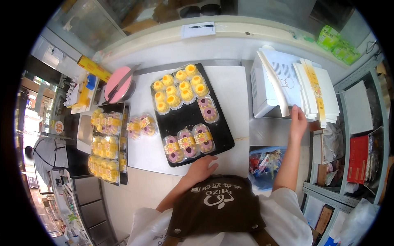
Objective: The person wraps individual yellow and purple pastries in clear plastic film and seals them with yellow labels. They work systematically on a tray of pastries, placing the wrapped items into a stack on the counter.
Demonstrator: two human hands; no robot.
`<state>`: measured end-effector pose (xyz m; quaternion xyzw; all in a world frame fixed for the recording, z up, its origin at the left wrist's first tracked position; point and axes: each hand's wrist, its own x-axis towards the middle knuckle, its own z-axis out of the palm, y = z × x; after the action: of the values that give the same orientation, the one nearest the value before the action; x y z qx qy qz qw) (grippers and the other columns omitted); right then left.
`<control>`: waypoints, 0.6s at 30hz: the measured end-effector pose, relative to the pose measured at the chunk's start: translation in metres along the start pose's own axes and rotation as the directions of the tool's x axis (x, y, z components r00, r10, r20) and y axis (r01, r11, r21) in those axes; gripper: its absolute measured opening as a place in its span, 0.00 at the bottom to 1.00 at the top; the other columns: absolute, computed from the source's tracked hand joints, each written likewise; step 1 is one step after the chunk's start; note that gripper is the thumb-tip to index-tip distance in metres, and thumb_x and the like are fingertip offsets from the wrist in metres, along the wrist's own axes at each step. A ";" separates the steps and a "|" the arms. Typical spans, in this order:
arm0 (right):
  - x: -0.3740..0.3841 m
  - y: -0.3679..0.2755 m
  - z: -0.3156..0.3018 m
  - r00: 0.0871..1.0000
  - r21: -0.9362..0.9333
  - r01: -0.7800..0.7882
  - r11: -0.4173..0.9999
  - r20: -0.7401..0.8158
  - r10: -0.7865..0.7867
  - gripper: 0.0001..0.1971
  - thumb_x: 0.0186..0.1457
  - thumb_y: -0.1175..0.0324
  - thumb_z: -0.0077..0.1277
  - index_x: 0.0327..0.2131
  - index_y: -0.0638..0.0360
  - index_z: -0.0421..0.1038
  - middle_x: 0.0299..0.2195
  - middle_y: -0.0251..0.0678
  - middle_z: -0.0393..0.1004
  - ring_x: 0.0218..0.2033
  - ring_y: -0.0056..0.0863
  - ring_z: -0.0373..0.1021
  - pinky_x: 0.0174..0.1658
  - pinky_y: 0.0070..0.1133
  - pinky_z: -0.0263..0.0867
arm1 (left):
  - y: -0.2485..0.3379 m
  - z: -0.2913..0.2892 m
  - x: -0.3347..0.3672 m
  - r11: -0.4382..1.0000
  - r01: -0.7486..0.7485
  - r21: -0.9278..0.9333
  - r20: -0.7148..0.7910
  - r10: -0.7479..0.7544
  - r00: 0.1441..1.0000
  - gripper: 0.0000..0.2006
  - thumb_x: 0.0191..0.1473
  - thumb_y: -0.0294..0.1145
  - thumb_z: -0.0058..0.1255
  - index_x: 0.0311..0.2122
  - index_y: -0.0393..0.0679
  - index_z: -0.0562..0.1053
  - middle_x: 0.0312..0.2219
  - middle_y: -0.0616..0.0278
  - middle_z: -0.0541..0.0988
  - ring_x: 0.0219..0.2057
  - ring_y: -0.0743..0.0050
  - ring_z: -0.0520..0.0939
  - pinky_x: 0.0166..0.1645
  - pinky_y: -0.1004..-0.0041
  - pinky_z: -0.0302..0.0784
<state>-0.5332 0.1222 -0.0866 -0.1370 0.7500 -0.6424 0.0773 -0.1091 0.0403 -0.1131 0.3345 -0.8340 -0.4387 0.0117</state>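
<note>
White counter: right hand touches paper stack.

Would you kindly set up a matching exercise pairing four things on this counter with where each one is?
1. left hand
2. right hand
3. knife
4. bin

A. on the pink board
B. at the black tray's near edge
C. below the counter, holding wrappers
D. at the paper stack on the white machine

Pairs: 1-B, 2-D, 3-A, 4-C

left hand resting by black tray of packed pastries, right hand touching stacked paper sleeves
</note>
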 end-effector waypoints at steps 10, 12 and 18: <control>-0.107 -0.036 0.050 0.501 0.051 -0.379 0.924 0.850 0.159 0.17 0.63 0.70 0.58 0.52 0.69 0.76 0.43 0.38 0.81 0.43 0.24 0.77 0.51 0.22 0.72 | -0.003 -0.037 0.041 0.611 -0.108 -0.784 -0.252 -0.155 0.955 0.29 0.70 0.43 0.46 0.70 0.44 0.59 0.61 0.53 0.72 0.56 0.60 0.78 0.57 0.64 0.75; -0.122 -0.049 0.060 0.320 -0.069 -0.371 0.926 0.927 0.197 0.16 0.61 0.73 0.58 0.52 0.68 0.76 0.43 0.38 0.81 0.43 0.23 0.77 0.50 0.22 0.72 | 0.001 -0.058 0.041 0.403 -0.249 -0.881 -0.350 -0.200 0.915 0.31 0.71 0.46 0.44 0.71 0.43 0.55 0.63 0.52 0.69 0.57 0.59 0.78 0.57 0.64 0.76; -0.130 -0.052 0.067 0.079 -0.216 -0.032 0.976 0.973 0.218 0.17 0.58 0.72 0.63 0.51 0.61 0.78 0.39 0.33 0.81 0.41 0.20 0.76 0.48 0.21 0.71 | -0.004 -0.103 0.032 0.266 -0.348 -0.899 -0.436 -0.474 0.765 0.32 0.69 0.54 0.44 0.70 0.44 0.59 0.61 0.55 0.71 0.55 0.59 0.77 0.57 0.62 0.75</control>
<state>-0.3845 0.0915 -0.0546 -0.4737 0.5524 -0.3191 0.6071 -0.0997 -0.0544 -0.0613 0.4190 -0.3162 -0.7064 0.4748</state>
